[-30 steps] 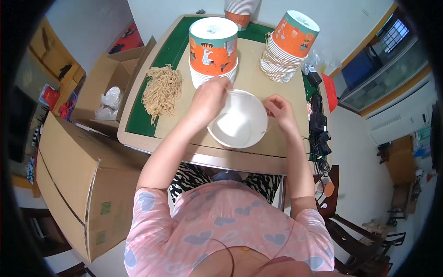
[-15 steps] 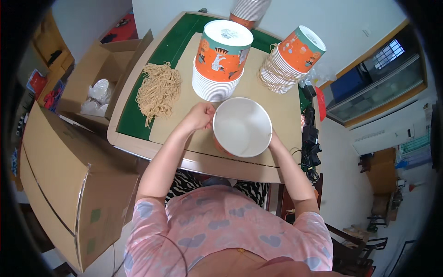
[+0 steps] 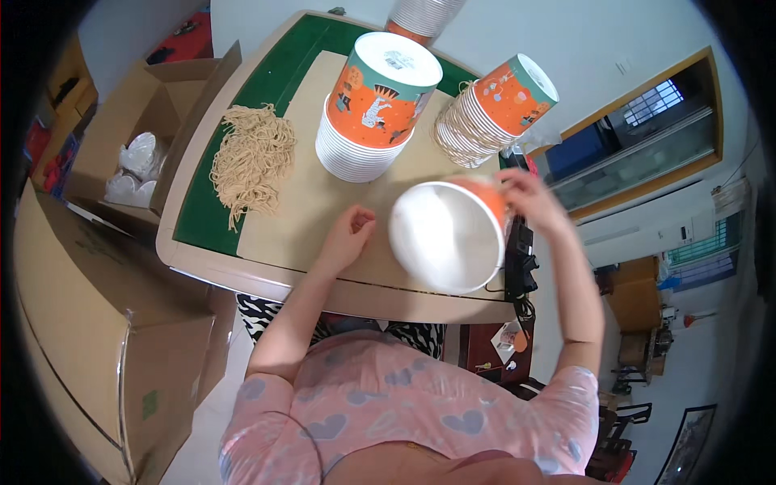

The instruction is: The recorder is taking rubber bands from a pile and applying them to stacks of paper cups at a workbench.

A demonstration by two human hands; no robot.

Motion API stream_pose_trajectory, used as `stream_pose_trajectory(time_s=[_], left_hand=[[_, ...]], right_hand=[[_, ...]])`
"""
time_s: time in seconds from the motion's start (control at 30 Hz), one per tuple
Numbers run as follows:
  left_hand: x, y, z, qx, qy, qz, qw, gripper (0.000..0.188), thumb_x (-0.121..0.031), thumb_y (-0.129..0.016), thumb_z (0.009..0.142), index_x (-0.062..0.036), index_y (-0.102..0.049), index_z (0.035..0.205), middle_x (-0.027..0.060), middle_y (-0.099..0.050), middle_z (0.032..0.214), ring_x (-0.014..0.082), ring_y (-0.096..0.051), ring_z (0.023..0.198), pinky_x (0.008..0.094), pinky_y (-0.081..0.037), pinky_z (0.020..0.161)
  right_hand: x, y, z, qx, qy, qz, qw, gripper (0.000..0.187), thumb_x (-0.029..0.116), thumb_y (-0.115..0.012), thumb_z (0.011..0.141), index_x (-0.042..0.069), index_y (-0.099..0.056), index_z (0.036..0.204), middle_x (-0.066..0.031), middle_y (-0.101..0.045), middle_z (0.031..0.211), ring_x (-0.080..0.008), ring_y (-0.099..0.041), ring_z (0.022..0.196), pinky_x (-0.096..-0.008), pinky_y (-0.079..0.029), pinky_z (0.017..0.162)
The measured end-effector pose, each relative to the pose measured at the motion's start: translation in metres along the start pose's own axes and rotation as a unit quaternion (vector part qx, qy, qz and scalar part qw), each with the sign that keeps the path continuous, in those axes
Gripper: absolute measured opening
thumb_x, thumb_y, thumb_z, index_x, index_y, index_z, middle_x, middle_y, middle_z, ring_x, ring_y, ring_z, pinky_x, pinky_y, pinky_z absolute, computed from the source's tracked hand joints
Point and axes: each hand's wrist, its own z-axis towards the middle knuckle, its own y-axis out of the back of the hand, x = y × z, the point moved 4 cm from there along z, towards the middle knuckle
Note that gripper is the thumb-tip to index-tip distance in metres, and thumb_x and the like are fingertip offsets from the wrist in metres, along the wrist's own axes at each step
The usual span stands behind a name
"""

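Observation:
A large paper bucket (image 3: pixel 432 238), white inside and orange outside, is tilted with its mouth toward me above the table's front part. My right hand (image 3: pixel 527 198) grips its far right side near the base; the hand is slightly blurred and the fingers are partly behind the bucket. To the left of the bucket, apart from it, my left hand (image 3: pixel 350 234) is closed with curled fingers, and nothing shows in it. Beyond it stands an upside-down stack of paper buckets (image 3: pixel 376 109) with orange and green printing. A heap of beige cords (image 3: pixel 255 158) lies on the left.
Cords are looped around a second bucket stack (image 3: pixel 497 109) at the far right. Another stack (image 3: pixel 424 16) stands at the back. Black adapters and cables (image 3: pixel 521 263) line the table's right edge. Cardboard boxes (image 3: pixel 97 323) stand left of the green-topped table (image 3: pixel 202 214).
The bucket has moved right and turned, showing more of its orange side. My right hand has shifted up its outside. My left hand has come away from the rim.

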Motion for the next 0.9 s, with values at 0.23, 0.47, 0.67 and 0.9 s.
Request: stream_pose_trajectory(time_s=[0.23, 0.47, 0.67, 0.9], left_hand=[[0.031, 0.009, -0.007, -0.112, -0.158, 0.181, 0.964, 0.011, -0.009, -0.06, 0.086, -0.0031, -0.061, 0.095, 0.0105, -0.063, 0.086, 0.0213, -0.062, 0.071, 0.0329, -0.05, 0.067], [0.017, 0.005, -0.009, -0.114, -0.162, 0.196, 0.96, 0.011, -0.009, -0.061, 0.084, -0.0038, -0.062, 0.094, 0.0111, -0.063, 0.088, 0.0238, -0.063, 0.074, 0.0333, -0.051, 0.067], [0.017, 0.004, -0.012, -0.112, -0.138, 0.207, 0.962, 0.011, -0.009, -0.061, 0.084, -0.0039, -0.061, 0.093, 0.0121, -0.063, 0.086, 0.0246, -0.063, 0.074, 0.0338, -0.051, 0.067], [0.026, 0.003, -0.01, -0.109, -0.139, 0.198, 0.964, 0.012, -0.008, -0.061, 0.084, -0.0039, -0.061, 0.095, 0.0127, -0.064, 0.085, 0.026, -0.063, 0.074, 0.0347, -0.051, 0.067]], right_hand=[[0.12, 0.207, -0.034, -0.387, 0.184, -0.358, 0.829, 0.032, 0.011, -0.06, 0.082, 0.005, -0.059, 0.113, -0.0069, -0.06, 0.089, -0.013, -0.058, 0.078, -0.0283, -0.05, 0.068], [0.14, 0.202, 0.024, -0.543, 0.233, -0.535, 0.603, 0.035, 0.012, -0.064, 0.078, 0.01, -0.059, 0.113, -0.0161, -0.059, 0.101, -0.0355, -0.055, 0.094, -0.0438, -0.046, 0.082], [0.086, 0.135, 0.099, -0.332, 0.252, -0.467, 0.78, 0.06, 0.017, -0.069, 0.079, 0.012, -0.043, 0.133, -0.0187, -0.057, 0.099, -0.0348, -0.057, 0.092, -0.0431, -0.047, 0.081], [0.057, 0.089, 0.105, -0.342, 0.271, -0.451, 0.779, 0.067, 0.015, -0.07, 0.076, 0.01, -0.04, 0.136, -0.0184, -0.052, 0.117, -0.0361, -0.049, 0.111, -0.0426, -0.041, 0.096]])
